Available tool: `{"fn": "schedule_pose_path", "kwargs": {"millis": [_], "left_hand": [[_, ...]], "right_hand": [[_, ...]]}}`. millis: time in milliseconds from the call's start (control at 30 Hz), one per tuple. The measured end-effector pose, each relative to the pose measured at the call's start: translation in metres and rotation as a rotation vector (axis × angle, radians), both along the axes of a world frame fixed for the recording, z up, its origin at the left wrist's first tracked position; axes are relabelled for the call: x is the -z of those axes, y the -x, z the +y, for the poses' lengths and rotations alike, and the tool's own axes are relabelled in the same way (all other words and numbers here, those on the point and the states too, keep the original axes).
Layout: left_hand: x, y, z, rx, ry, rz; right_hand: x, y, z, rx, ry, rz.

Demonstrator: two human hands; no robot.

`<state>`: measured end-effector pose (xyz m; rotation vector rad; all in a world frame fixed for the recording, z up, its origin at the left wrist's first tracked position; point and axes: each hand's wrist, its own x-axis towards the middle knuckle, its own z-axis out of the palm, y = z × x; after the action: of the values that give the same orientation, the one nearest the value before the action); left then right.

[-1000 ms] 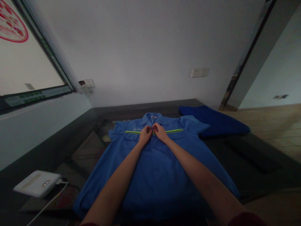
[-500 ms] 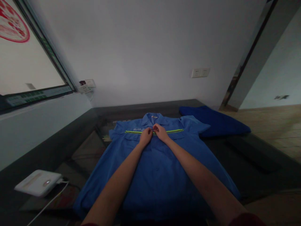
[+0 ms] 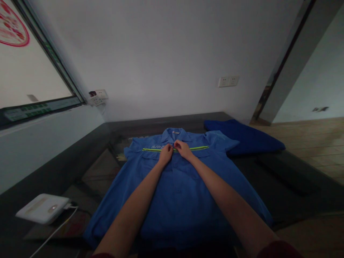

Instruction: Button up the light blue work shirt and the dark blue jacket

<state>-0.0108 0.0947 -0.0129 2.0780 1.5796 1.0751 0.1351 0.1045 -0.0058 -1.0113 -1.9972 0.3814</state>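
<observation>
A blue work shirt (image 3: 177, 190) lies spread front side up, its collar at the far end and a yellow-green stripe across the chest. My left hand (image 3: 166, 153) pinches the front placket at the height of the stripe, beside the white lettering. Close on its right, my right hand (image 3: 182, 148) also has its fingers closed on the placket, just under the collar. The fingertips of the two hands nearly meet. Whether a button lies between them is too small to make out.
Beneath the shirt is a dark table (image 3: 94, 161). Folded dark blue cloth (image 3: 242, 138) rests at the back right, with a dark flat object (image 3: 285, 175) nearer. A white box-shaped device (image 3: 44, 208) with a cable stands at the left. A wall (image 3: 161, 64) rises behind.
Both hands stay at the placket with only slight finger movement. The whole view has shifted very slightly; the shirt lies as before.
</observation>
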Motion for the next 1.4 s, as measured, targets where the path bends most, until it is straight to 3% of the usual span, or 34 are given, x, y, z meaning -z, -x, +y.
{"fn": "schedule_pose_path", "kwargs": {"millis": [900, 1400], "left_hand": [[0.005, -0.001, 0.000, 0.014, 0.022, 0.123], [0.004, -0.001, -0.002, -0.003, -0.009, 0.082]], "right_hand": [[0.003, 0.001, -0.008, 0.022, -0.111, -0.213], [0.012, -0.003, 0.001, 0.069, -0.115, -0.111]]}}
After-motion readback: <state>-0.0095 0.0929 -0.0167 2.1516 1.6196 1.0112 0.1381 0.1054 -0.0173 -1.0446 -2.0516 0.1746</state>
